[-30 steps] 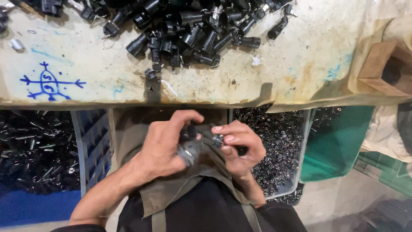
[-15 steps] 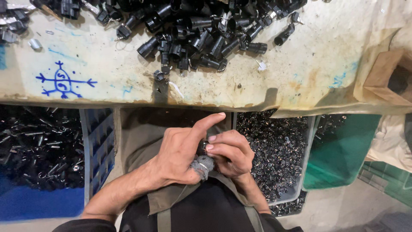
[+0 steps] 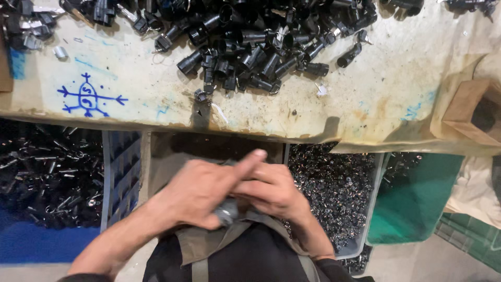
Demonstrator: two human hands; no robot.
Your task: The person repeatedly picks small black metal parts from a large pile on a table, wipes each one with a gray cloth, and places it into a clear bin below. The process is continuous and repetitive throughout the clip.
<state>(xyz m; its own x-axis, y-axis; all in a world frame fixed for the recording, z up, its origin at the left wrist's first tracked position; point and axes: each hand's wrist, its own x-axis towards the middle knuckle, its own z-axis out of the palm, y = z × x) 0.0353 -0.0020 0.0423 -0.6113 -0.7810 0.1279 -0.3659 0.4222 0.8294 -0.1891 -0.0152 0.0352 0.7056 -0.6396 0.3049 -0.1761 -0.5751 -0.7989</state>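
Small grey metal fitting (image 3: 226,213), round and shiny, sits clasped between both hands, left hand (image 3: 201,190) overlapping right hand (image 3: 274,190), below the tabletop (image 3: 365,99).

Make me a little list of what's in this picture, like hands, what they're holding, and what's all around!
left hand: wrapped over a small metal-ringed part
right hand: pressed against the left, fingers on the same part
hands' place: low, below the workbench edge
on the bench: pile of black tube parts; blue pen drawing
below right: bin of small dark rings
below left: heap of black parts
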